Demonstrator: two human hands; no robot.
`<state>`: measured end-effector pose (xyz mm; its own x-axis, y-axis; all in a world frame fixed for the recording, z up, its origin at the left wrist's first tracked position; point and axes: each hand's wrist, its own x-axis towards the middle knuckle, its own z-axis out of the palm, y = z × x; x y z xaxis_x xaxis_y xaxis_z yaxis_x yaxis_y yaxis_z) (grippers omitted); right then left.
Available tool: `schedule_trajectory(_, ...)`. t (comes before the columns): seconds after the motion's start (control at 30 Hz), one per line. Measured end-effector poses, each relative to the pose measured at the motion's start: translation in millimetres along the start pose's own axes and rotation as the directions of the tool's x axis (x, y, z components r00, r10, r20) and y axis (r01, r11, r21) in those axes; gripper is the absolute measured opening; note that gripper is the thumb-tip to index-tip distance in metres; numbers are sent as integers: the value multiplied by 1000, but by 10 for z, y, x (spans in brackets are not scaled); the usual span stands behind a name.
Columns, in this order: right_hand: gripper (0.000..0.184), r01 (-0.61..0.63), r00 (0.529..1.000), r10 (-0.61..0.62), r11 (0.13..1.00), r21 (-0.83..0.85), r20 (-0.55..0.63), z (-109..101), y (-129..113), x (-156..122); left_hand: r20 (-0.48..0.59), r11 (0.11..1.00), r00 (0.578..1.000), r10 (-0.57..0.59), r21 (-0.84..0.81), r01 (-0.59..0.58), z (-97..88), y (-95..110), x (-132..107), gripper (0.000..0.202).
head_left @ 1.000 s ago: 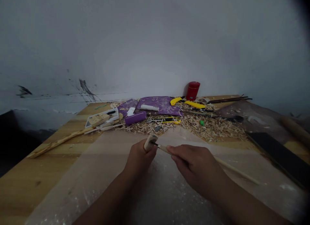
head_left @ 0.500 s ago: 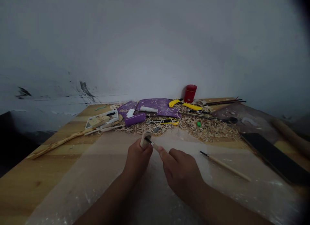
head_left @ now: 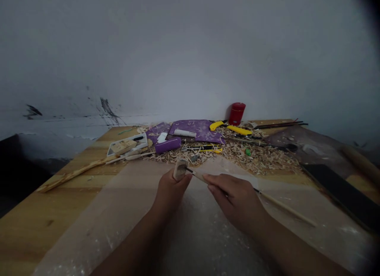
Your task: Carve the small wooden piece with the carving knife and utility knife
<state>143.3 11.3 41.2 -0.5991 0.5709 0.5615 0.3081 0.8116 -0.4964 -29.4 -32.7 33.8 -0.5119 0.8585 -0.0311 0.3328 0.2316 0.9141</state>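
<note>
My left hand [head_left: 172, 191] is closed around a small pale wood piece [head_left: 180, 168], whose hollowed top sticks up above the thumb. My right hand [head_left: 234, 193] grips the light wooden handle of a carving knife [head_left: 198, 175]. The knife's dark, thin tip meets the hollow of the wood piece; its exact shape is too small to make out. Beyond my right hand, a second slim tool [head_left: 287, 208] with a wooden handle lies on the clear plastic sheet [head_left: 124, 216].
Wood shavings [head_left: 261, 159] cover the back of the table. Among them lie a yellow utility knife [head_left: 213, 150], a purple roll [head_left: 168, 145] and yellow-handled tools [head_left: 240, 130]. A red canister [head_left: 236, 113] stands by the wall. A white tray [head_left: 111, 150] is left, a dark flat board [head_left: 341, 193] right.
My right hand has moved right and turned, so the knife lies flatter and more of its handle shows. The wood piece has tilted, showing more of its hollow. The view has shifted slightly.
</note>
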Motion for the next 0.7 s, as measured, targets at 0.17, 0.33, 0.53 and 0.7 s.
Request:
schedule_trajectory(0.17,29,5,994,7,995,-102,113,-142,12,20,-9,986,996,89,144,-87,7,12,-1,19)
schedule_trajectory(0.33,29,-7,981,45,981,-195,187,-208,-32,22,15,943,988,152,296,-150,44,-13,-26,14)
schedule_trajectory(0.53,32,71,994,-44,959,-276,101,-49,-102,-42,-30,954,991,131,275,-118,46,53,-78,11)
schedule_trajectory(0.7,31,149,988,-156,911,-384,15,126,-113,-91,-60,991,997,41,132,-33,40,111,-104,13)
